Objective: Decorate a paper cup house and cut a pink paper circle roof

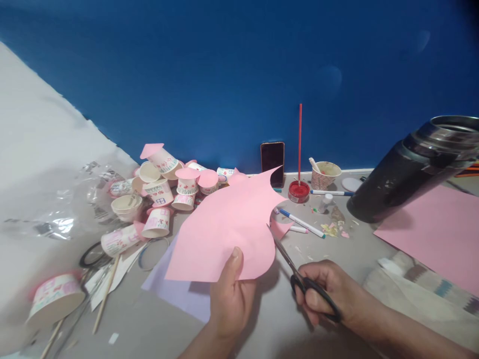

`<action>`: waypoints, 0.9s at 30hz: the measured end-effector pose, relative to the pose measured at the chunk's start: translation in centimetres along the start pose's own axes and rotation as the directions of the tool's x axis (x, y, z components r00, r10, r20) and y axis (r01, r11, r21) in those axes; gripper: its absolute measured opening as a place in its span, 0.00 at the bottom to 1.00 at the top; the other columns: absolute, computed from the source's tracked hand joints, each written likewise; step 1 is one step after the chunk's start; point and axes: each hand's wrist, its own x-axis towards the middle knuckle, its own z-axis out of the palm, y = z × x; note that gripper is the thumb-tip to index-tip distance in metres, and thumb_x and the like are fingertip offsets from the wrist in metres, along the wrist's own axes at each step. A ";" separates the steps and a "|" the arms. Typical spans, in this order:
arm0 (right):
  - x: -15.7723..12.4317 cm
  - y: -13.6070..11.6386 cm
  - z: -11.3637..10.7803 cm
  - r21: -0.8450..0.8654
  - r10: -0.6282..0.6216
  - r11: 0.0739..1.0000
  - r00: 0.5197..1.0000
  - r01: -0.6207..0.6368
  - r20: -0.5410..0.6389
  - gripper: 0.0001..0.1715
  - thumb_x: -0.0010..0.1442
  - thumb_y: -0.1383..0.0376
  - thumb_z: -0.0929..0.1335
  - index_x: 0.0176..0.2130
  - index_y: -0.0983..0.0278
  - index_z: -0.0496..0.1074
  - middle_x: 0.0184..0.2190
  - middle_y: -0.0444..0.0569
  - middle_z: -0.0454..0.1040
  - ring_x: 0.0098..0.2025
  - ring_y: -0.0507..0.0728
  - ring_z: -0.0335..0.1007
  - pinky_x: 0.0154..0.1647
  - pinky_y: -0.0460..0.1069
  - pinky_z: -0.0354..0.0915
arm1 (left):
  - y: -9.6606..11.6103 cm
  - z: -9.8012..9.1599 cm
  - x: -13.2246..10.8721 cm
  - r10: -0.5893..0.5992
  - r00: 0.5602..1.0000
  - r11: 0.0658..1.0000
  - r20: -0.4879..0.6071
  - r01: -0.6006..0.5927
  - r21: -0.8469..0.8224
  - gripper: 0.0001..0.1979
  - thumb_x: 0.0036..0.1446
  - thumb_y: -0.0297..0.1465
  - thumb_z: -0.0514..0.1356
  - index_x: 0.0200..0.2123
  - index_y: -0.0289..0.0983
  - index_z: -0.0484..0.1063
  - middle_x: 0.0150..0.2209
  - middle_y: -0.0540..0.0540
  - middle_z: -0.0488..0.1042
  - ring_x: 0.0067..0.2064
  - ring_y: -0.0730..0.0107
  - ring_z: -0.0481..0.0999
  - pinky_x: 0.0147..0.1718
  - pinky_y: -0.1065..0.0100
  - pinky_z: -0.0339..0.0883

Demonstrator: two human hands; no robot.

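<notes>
My left hand (234,294) grips a sheet of pink paper (224,219) by its lower edge, thumb on top. The paper's right side is cut into curves with pointed tips. In my right hand (325,291) is a pair of black-handled scissors (288,259), my fingers through the loops. Their blades point up and left, at the paper's right edge; whether they touch it I cannot tell. A small pink offcut (280,228) shows just beyond the blade tips. Lilac paper (175,294) lies on the table, partly hidden under the pink sheet.
Several decorated paper cups (157,222) crowd the left, beside clear plastic wrap (60,214). A phone (272,159) leans against the blue wall. Markers (302,223), a red jar (298,191) and a patterned cup (325,175) stand behind. A dark flask (396,174) and pink paper (437,234) are right.
</notes>
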 end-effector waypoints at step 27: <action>-0.5 -1.6 0.2 -0.064 0.044 0.997 0.997 -0.048 -0.059 0.40 0.45 0.30 0.73 0.25 0.63 0.68 0.15 0.42 0.66 0.19 0.48 0.51 0.22 0.46 0.46 | 0.3 -0.2 0.1 -0.002 1.000 1.000 -0.001 0.002 0.016 0.27 0.51 0.39 0.74 0.55 0.38 0.82 0.54 0.40 0.83 0.63 0.43 0.76 0.63 0.54 0.72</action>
